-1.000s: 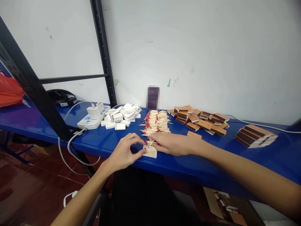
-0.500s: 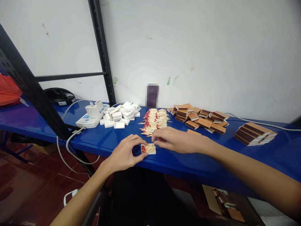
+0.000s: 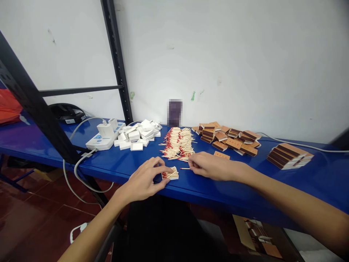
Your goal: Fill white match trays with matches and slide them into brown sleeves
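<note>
A small white matchbox tray (image 3: 175,178) with red-headed matches in it lies near the shelf's front edge. My left hand (image 3: 145,178) holds it from the left, the thumb at its near side and a finger over the matches. To the right, my right hand (image 3: 205,165) pinches a single match (image 3: 185,168) whose red head points left toward the tray. Just beyond both hands is a large heap of loose matches (image 3: 178,142), heads mostly to the left.
White trays (image 3: 136,134) are piled at left beside a power strip (image 3: 102,140) with cables. Brown matchbox sleeves (image 3: 231,140) lie heaped at right, near a neat stack of matchboxes (image 3: 290,155). A black metal post (image 3: 35,98) rises at left. Below, a carton (image 3: 242,233) contains more boxes.
My right hand has drawn away from the tray to the right and now has a match in its fingers. A left finger has moved over the matches in the tray.
</note>
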`<state>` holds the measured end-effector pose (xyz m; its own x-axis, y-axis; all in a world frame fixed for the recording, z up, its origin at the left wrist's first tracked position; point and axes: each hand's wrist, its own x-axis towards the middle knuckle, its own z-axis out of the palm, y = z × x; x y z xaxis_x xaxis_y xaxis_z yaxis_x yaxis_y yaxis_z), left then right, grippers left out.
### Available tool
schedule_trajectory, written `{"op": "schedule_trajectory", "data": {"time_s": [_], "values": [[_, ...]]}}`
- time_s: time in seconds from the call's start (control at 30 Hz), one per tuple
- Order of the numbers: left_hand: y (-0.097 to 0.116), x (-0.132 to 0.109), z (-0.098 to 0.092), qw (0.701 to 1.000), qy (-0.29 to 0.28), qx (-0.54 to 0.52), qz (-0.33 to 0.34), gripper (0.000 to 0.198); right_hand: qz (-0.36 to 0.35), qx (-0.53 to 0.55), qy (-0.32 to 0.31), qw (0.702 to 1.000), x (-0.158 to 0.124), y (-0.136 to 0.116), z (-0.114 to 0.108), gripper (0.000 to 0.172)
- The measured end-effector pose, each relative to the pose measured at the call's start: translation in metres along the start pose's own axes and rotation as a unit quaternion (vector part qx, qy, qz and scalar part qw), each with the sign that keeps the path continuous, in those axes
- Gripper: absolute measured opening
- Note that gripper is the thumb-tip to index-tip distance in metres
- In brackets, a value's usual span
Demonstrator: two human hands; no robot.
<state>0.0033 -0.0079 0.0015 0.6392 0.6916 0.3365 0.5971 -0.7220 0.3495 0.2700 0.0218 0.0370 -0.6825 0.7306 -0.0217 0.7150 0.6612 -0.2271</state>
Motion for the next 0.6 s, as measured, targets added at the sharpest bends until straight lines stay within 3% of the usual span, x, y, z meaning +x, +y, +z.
{"op": "schedule_trajectory", "data": {"time_s": [0.17, 0.3, 0.47, 0.6], "values": [[0.000, 0.000, 0.001, 1.000, 0.004, -0.009, -0.017, 0.036, -0.053, 0.036, 0.037, 0.997, 0.005, -0.017, -0.006, 0.017], [-0.001, 0.000, 0.002, 0.999, 0.023, -0.009, -0.021, 0.042, -0.088, 0.037, 0.021, 0.995, 0.012, -0.036, -0.005, 0.011], [-0.001, 0.000, 0.003, 1.000, 0.020, -0.016, -0.014, 0.029, -0.089, 0.026, 0.004, 0.996, 0.021, -0.045, 0.000, 0.007], [-0.004, 0.002, 0.002, 1.000, 0.013, -0.021, -0.013, 0.025, -0.093, 0.032, 0.047, 0.994, 0.023, -0.038, 0.004, 0.007]]}}
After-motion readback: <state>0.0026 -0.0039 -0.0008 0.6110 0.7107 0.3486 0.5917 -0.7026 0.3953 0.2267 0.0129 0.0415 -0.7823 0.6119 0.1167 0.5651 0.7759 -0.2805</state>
